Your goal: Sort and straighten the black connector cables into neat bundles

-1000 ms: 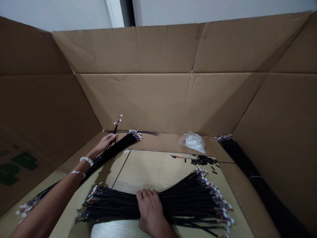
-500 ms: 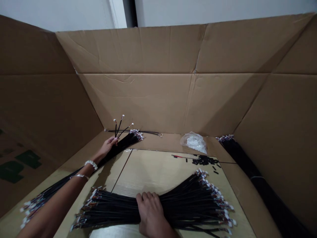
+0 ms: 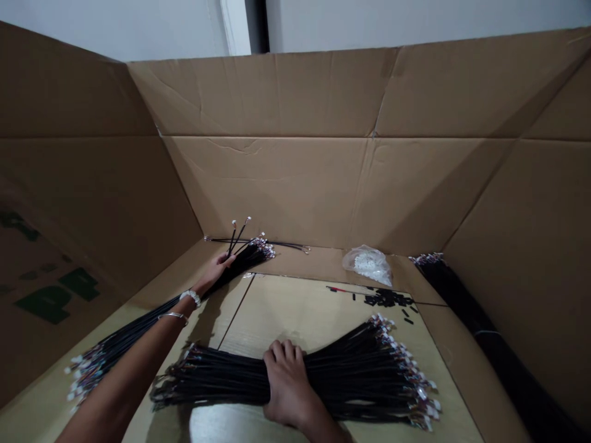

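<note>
My right hand [image 3: 289, 381] is wrapped round the middle of a thick bundle of black cables [image 3: 360, 378] at the front. White connectors with coloured wires fan out at the bundle's right end. My left hand [image 3: 220, 271] reaches to the back left, its fingers closed on a few black cables [image 3: 239, 234] whose white-tipped ends stick up. Just beneath that hand lies a second cable bundle [image 3: 249, 257], running from the back wall down to the front left, where its other connector ends [image 3: 87, 372] show. My left forearm covers part of it.
Tall cardboard walls [image 3: 277, 184] enclose the work surface. At the back stands a clear bag of small white parts [image 3: 368, 263]. Short black pieces [image 3: 388, 298] lie scattered before it. A tied cable bundle [image 3: 489, 335] runs along the right wall. Loose cables [image 3: 286, 244] rest against the back wall.
The view has shifted a little to the left. The right hand has turned the front bundle slightly and its left end looks lifted. The left hand has moved slightly along the rear bundle.
</note>
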A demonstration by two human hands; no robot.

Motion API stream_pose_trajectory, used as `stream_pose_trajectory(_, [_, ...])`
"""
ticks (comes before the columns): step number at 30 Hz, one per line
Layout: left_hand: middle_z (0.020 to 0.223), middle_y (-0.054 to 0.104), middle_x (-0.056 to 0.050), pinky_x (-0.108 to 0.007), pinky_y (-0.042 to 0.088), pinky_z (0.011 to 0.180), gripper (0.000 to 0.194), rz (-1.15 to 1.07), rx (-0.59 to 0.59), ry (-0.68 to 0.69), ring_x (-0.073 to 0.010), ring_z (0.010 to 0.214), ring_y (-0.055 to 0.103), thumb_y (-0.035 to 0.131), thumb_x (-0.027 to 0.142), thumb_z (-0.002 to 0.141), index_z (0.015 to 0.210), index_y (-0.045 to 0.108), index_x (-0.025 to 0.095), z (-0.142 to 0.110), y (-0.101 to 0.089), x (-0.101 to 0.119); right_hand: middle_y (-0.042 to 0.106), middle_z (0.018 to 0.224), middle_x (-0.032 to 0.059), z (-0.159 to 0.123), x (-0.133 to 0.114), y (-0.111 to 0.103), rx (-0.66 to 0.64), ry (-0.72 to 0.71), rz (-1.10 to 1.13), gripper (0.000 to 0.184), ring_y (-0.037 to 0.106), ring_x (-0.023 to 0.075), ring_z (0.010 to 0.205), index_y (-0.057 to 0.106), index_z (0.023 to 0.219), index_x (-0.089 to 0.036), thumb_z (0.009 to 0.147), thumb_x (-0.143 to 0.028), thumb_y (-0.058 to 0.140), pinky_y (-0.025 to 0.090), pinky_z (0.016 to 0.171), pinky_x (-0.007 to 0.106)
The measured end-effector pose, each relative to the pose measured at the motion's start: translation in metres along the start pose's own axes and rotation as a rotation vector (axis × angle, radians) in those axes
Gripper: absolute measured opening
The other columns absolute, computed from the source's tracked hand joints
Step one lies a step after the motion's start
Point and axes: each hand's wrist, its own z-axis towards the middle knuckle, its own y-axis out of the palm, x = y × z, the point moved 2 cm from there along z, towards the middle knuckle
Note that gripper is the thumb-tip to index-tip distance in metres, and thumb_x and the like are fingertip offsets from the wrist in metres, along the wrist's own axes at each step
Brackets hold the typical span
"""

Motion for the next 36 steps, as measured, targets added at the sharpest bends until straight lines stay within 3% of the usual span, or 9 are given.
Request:
stream_pose_trajectory(5, [0.060, 0.051, 0.003, -0.028, 0.041, 0.064, 0.049, -0.004, -0.005, 0.026, -0.0178, 0.066, 0.049, 0.058, 0.069, 0.066, 0.062, 0.051, 0.021, 0.000, -0.001, -0.002, 0.042, 0.144, 0.0184, 0.000, 0.001, -0.016, -0.107, -0.078, 0.105, 0.101, 0.033, 0.0388, 0.135, 0.044, 0.139, -0.017, 0.051, -0.045, 0.084, 0.023, 0.110, 0.055])
stream_pose_trajectory(7, [0.061, 0.052, 0.003, -0.027, 0.041, 0.065, 0.047, -0.006, -0.009, 0.038, -0.0174, 0.066, 0.049, 0.058, 0.066, 0.068, 0.062, 0.051, 0.020, -0.001, -0.002, -0.004, 0.041, 0.145, 0.0183, 0.014, 0.000, -0.029, -0.095, -0.109, 0.197, 0.101, 0.031, 0.0385, 0.137, 0.042, 0.141, -0.020, 0.055, -0.053, 0.082, 0.026, 0.109, 0.055])
stream_pose_trajectory(11, [0.064, 0.057, 0.002, -0.029, 0.043, 0.066, 0.044, -0.021, -0.032, 0.053, -0.0184, 0.067, 0.053, 0.059, 0.063, 0.070, 0.068, 0.056, 0.019, -0.001, -0.003, -0.010, 0.064, 0.110, 0.0106, 0.086, -0.008, -0.062, 0.024, -0.077, 0.591, 0.068, 0.062, 0.0233, 0.097, 0.052, 0.129, -0.016, 0.070, -0.042, 0.076, 0.049, 0.083, 0.035])
stream_pose_trajectory(13, [0.069, 0.061, 0.000, -0.030, 0.045, 0.067, 0.045, -0.032, -0.049, 0.063, -0.0205, 0.070, 0.056, 0.059, 0.063, 0.070, 0.074, 0.060, 0.019, 0.001, -0.003, -0.015, 0.066, 0.092, 0.0033, 0.133, -0.016, -0.073, 0.010, -0.015, 0.826, 0.068, 0.061, 0.0154, 0.074, 0.045, 0.134, -0.019, 0.075, -0.038, 0.073, 0.048, 0.064, 0.026])
stream_pose_trajectory(16, [0.077, 0.068, -0.004, -0.034, 0.048, 0.071, 0.046, -0.044, -0.097, 0.095, -0.0238, 0.077, 0.060, 0.060, 0.063, 0.069, 0.077, 0.064, 0.018, 0.005, -0.004, -0.021, 0.061, 0.076, -0.0018, 0.195, -0.026, -0.086, 0.163, 0.053, 0.955, 0.066, 0.053, 0.0110, 0.060, 0.048, 0.130, -0.017, 0.074, -0.038, 0.075, 0.042, 0.053, 0.020])
stream_pose_trajectory(22, [0.098, 0.073, -0.008, -0.041, 0.051, 0.084, 0.050, -0.046, -0.267, 0.152, -0.0280, 0.090, 0.065, 0.062, 0.062, 0.069, 0.091, 0.070, 0.018, 0.011, -0.013, -0.025, 0.066, 0.071, 0.0014, 0.252, -0.040, -0.092, 0.369, 0.013, 0.785, 0.027, 0.062, 0.0146, 0.066, 0.066, 0.103, -0.015, 0.090, -0.035, 0.055, 0.048, 0.063, 0.023])
stream_pose_trajectory(26, [0.126, 0.065, -0.012, -0.044, 0.045, 0.097, 0.063, 0.024, -0.303, 0.131, -0.0307, 0.113, 0.059, 0.064, 0.063, 0.068, 0.114, 0.066, 0.019, 0.008, -0.029, -0.034, 0.070, 0.081, 0.0048, 0.261, -0.044, -0.098, 0.396, 0.008, 0.668, 0.031, 0.064, 0.0178, 0.084, 0.071, 0.083, -0.017, 0.094, -0.033, 0.046, 0.046, 0.079, 0.025])
stream_pose_trajectory(31, [0.118, 0.068, -0.013, -0.044, 0.050, 0.090, 0.066, 0.148, -0.217, 0.028, -0.0335, 0.106, 0.063, 0.066, 0.062, 0.064, 0.111, 0.066, 0.016, -0.017, -0.052, -0.063, 0.069, 0.079, 0.0043, 0.267, -0.060, -0.114, 0.378, -0.069, 0.507, 0.039, 0.063, 0.0184, 0.087, 0.068, 0.070, -0.019, 0.096, -0.036, 0.044, 0.044, 0.083, 0.025])
stream_pose_trajectory(36, [0.133, 0.061, -0.013, -0.044, 0.041, 0.104, 0.065, 0.271, -0.189, 0.036, -0.0341, 0.121, 0.055, 0.064, 0.058, 0.071, 0.123, 0.061, 0.019, -0.042, -0.057, -0.077, 0.070, 0.083, 0.0062, 0.276, -0.069, -0.128, 0.377, -0.136, 0.413, 0.038, 0.061, 0.0190, 0.089, 0.067, 0.070, -0.018, 0.096, -0.036, 0.045, 0.042, 0.083, 0.025])
